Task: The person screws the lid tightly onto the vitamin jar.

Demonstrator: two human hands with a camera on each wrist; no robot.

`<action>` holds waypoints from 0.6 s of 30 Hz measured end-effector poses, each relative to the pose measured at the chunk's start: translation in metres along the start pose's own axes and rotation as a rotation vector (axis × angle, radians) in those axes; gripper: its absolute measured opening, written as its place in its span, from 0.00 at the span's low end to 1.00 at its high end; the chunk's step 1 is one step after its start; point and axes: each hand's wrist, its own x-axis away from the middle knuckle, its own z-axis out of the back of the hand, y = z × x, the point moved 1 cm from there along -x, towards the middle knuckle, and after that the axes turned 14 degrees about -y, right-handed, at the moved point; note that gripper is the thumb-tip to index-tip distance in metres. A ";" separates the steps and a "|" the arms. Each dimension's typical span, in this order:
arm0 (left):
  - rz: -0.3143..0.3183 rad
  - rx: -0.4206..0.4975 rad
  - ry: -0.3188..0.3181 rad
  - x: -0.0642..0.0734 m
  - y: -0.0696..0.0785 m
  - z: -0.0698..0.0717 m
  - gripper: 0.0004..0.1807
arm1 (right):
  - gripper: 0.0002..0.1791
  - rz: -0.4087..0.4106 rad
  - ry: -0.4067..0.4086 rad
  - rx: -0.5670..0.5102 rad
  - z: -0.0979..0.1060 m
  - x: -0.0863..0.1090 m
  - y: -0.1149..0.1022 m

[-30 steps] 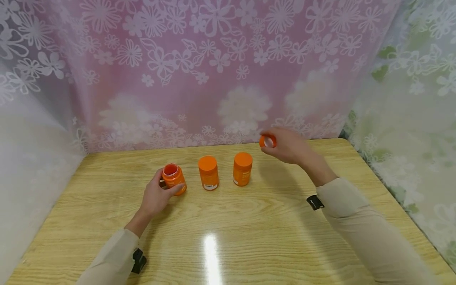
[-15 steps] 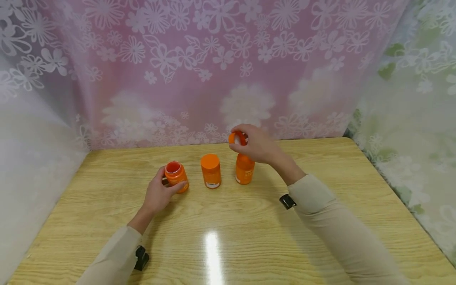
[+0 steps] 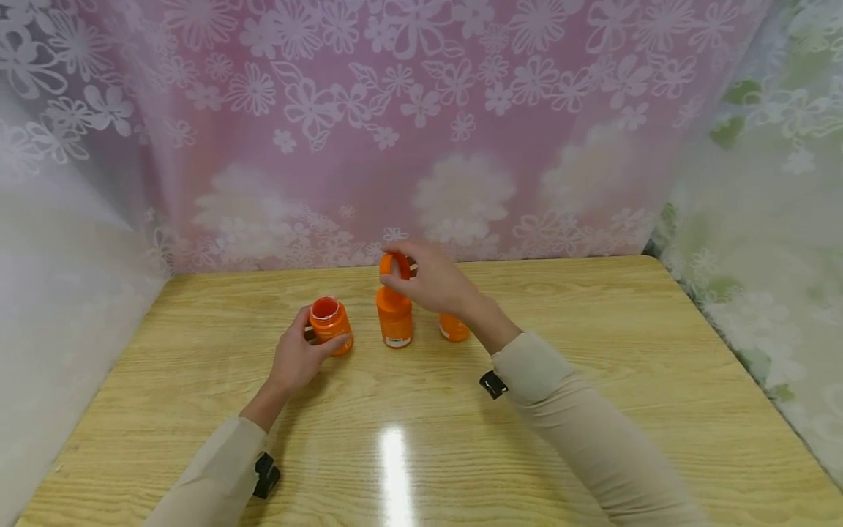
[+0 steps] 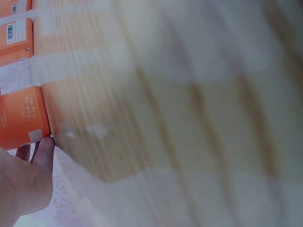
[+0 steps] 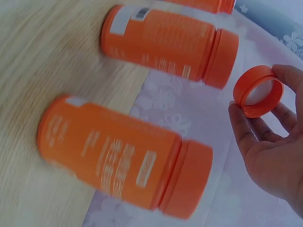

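Note:
My left hand grips an uncapped orange bottle standing upright on the table at the left. Its open mouth faces up, with a whitish rim. In the right hand is an orange screw cap, pinched between thumb and fingers with its hollow side showing. That hand is raised above and behind a capped orange bottle in the middle. A second capped orange bottle stands to the right, its top hidden behind the right hand and wrist in the head view.
The wood-grain table reaches back to a pink floral curtain. Pale floral sheets hang at both sides. A bright light reflection lies on the table's front middle.
Carrying the cap, my right hand has moved left from beyond the rightmost bottle, past it, to above the middle bottle. The left hand keeps holding the uncapped bottle in place.

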 end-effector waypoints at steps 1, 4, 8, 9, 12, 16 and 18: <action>-0.001 0.003 -0.002 0.000 0.000 0.000 0.39 | 0.27 0.004 -0.001 -0.002 -0.002 -0.002 -0.001; 0.006 0.004 -0.003 0.000 0.000 0.000 0.39 | 0.27 -0.001 -0.004 -0.014 -0.008 -0.006 -0.006; 0.017 -0.008 0.001 0.000 -0.001 0.001 0.39 | 0.27 -0.016 0.005 -0.026 -0.017 -0.012 -0.014; 0.017 -0.010 0.002 0.000 -0.002 0.001 0.39 | 0.27 -0.012 0.009 -0.034 -0.019 -0.014 -0.015; 0.014 -0.018 0.008 0.000 -0.001 0.001 0.39 | 0.27 0.019 0.020 -0.063 -0.027 -0.018 -0.020; -0.012 -0.018 0.011 0.000 0.001 0.001 0.38 | 0.26 0.090 0.052 -0.135 -0.036 -0.024 -0.027; -0.026 -0.013 0.010 0.000 0.001 0.000 0.37 | 0.26 0.116 0.064 -0.180 -0.042 -0.026 -0.030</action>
